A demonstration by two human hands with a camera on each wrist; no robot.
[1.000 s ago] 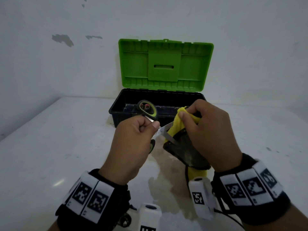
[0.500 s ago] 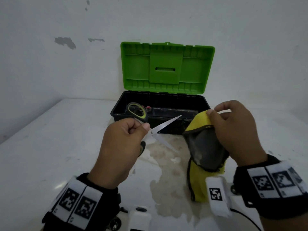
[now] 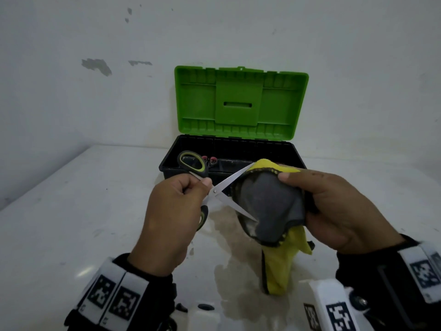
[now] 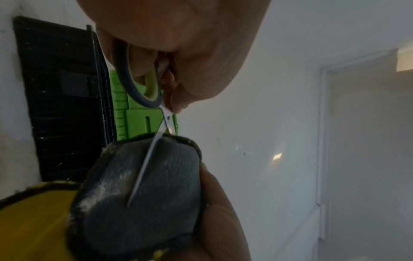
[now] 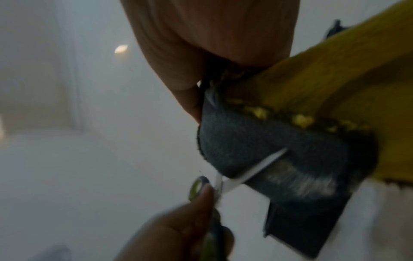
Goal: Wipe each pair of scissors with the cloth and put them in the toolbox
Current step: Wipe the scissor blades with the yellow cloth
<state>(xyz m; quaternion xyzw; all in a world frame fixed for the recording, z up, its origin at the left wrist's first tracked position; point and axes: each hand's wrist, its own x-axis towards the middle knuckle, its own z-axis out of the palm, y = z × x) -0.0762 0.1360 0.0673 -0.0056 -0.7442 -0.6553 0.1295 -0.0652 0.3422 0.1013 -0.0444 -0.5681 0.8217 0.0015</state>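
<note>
My left hand (image 3: 183, 194) grips a pair of scissors (image 3: 216, 191) by its black and lime-green handles, with the silver blades spread apart. My right hand (image 3: 317, 199) holds a yellow and grey cloth (image 3: 269, 209) against the blades. The lower blade lies on the grey face of the cloth (image 4: 143, 194) in the left wrist view. The right wrist view shows that blade (image 5: 257, 169) on the cloth (image 5: 268, 144) too. Behind both hands stands the black toolbox (image 3: 281, 151), its green lid (image 3: 241, 103) upright. Red-handled scissors (image 3: 210, 161) lie inside it.
The toolbox sits on a white table (image 3: 71, 211) against a white wall. A wet brownish stain (image 3: 236, 283) spreads on the table under my hands. The cloth's yellow tail hangs down to the table.
My right hand pulled the cloth off the blades and away to the right, then brought it back onto them. The scissor blades have opened wider.
</note>
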